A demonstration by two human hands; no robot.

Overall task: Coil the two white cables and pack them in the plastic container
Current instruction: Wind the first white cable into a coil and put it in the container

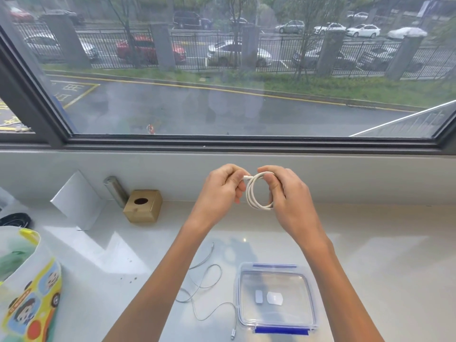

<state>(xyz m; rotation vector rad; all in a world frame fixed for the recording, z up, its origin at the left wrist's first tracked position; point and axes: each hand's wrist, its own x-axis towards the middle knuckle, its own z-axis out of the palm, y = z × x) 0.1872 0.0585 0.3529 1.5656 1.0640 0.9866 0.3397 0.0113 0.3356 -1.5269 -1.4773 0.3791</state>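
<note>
I hold a coiled white cable point(254, 193) up in front of the window sill wall, between both hands. My right hand point(287, 193) grips the coil's right side, with the thumb through the loops. My left hand point(222, 190) pinches the cable's free end at the top left of the coil. A second white cable point(206, 287) lies loose and uncoiled on the white counter below my left forearm. To its right sits the clear plastic container point(313, 302) with blue clips, two small white items lying inside it.
A small cardboard box point(143, 206) with a round hole and a metal cylinder point(116, 191) stand at the back left. A white panel point(76, 201) leans against the wall. A colourful cartoon-printed bag point(27, 292) fills the lower left corner. A black object point(14, 219) lies at the far left.
</note>
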